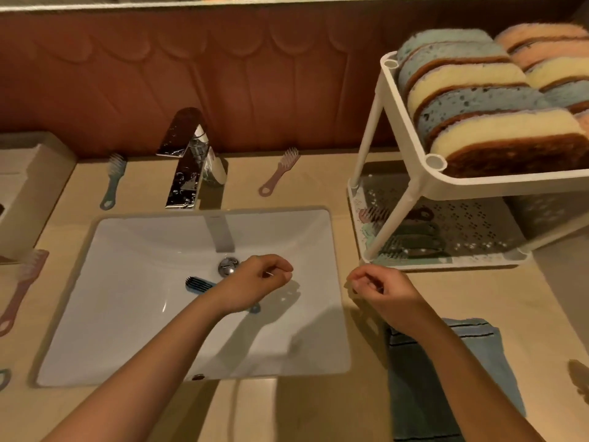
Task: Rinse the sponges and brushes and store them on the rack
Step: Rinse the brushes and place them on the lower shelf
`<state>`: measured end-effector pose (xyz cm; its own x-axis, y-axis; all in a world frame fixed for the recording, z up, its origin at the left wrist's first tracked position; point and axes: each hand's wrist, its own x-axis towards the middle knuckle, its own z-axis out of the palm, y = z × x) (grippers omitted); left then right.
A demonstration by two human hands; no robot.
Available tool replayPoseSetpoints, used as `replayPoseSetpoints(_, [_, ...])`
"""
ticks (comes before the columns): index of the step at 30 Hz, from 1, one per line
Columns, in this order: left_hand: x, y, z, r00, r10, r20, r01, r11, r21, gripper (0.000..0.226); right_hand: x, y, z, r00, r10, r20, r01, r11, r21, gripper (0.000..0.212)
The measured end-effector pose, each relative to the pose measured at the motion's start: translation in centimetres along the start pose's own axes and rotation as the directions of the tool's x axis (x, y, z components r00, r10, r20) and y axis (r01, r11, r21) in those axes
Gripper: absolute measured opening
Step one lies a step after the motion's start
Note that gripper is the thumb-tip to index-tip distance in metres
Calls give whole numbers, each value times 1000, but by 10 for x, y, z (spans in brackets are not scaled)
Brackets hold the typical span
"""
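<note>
Clearly the job is unfinished on the left: a pink brush lies on the worktop at the frame's edge and a teal brush sits near the wall. Both are well apart from the rack, so I judge them easy to overlook. Just right of the faucet a second pink brush waits too. Inside the sink a blue brush lies beside the drain, its handle hidden under the left hand, which hovers over the basin with fingers loosely curled and nothing in them. A wet handle could slip from a careless pinch and clatter back into the basin. The right hand hangs over the worktop just beside the sink, likewise loosely curled and empty, with a towel near its wrist. Farther right the rack carries sponges packed on its upper tier and stored brushes on the lower one. Reaching under could bump a post, and a dripping brush would wet the worktop on the way.
</note>
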<state>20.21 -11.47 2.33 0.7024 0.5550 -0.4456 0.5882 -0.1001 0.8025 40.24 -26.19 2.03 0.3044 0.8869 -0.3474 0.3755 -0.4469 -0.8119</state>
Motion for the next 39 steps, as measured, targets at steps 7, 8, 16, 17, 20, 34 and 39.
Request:
replayPoseSetpoints(7, [-39,-60,-48,963,-264,-56,249,949,-196,23,40,-21,56,997,-39,60,40,999,-4,19])
replayPoseSetpoints(8, [-40,-66,-55,951,-300,-72,275,930,-245,24,46,-24,60,997,-44,62,45,999,-14,20])
replayPoseSetpoints(16, [-18,-108,-123,796,-584,-159,399,704,-587,36,124,-59,104,996,-51,73,58,994,-96,45])
replayPoseSetpoints(17, [-13,-109,-129,779,-607,-159,412,686,-600,40,132,-62,108,997,-46,62,52,993,-108,49])
replayPoseSetpoints(20, [4,-117,-142,740,-656,-148,451,648,-614,50,157,-72,119,998,-32,46,39,987,-154,58])
replayPoseSetpoints(34, [75,-120,-165,814,-581,-7,479,678,-558,97,203,-88,138,994,27,-108,-59,952,-299,69])
replayPoseSetpoints(39, [85,-126,-167,805,-593,-9,482,662,-574,79,199,-81,145,978,-20,-208,-37,963,-267,54])
